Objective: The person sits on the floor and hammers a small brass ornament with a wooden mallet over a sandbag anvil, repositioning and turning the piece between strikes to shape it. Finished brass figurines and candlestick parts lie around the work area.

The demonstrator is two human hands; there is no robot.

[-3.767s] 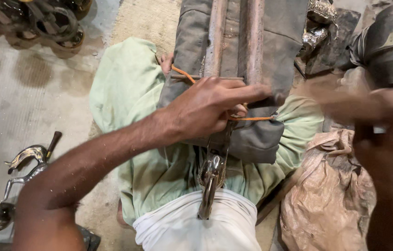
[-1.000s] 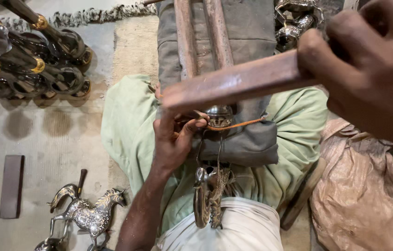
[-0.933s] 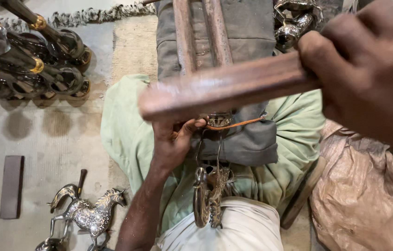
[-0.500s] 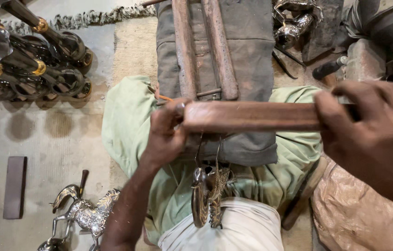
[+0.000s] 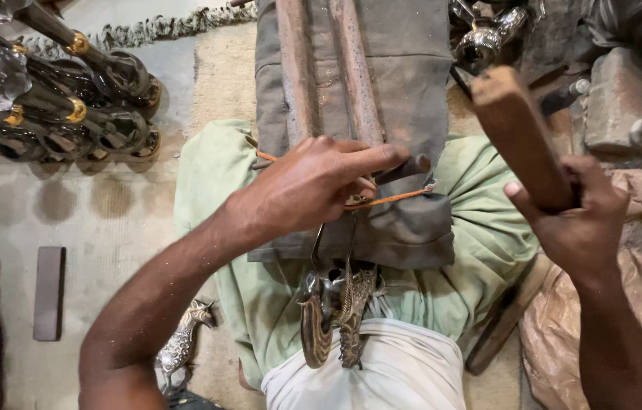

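The left hand (image 5: 313, 186) presses with fingers stretched on the grey cloth pad (image 5: 382, 114), over an orange cord (image 5: 397, 199). The right hand (image 5: 575, 220) is closed around a wooden block (image 5: 518, 133), lifted above the green cloth (image 5: 480, 250).

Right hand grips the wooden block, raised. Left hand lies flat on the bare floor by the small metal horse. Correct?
Not quite. In the head view the left hand rests on the grey cloth over the lap, not the floor. The right hand does grip the raised wooden block; the small metal horse stands apart.
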